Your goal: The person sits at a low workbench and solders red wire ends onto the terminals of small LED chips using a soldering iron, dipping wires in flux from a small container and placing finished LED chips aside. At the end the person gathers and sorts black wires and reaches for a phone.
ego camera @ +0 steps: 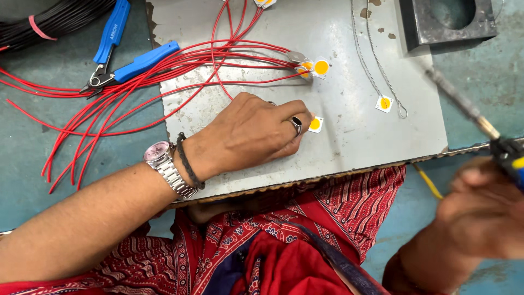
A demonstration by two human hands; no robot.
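left hand lay palm down on the grey metal plate, its fingers pressed together and curled at the tips, pinning a small white square chip with a yellow centre against the plate near the lower edge. a ring with a dark stone sat on one finger; a pink-faced wristwatch and a dark cord bracelet wrapped the wrist.

right hand was blurred at the lower right, off the plate — closed around the handle of a soldering iron, whose thin shaft slanted up and to the left above the plate's right edge, well apart from the pinned chip.

a second loose chip rested to the right of the pinned one, near a thin loop of solder wire. two more chips, already joined to red wires, sat just above the left hand. the wires fanned out leftward across the plate and onto the green table — over them lay a pair of blue-handled cutters. a dark metal block stood at the plate's top right corner.
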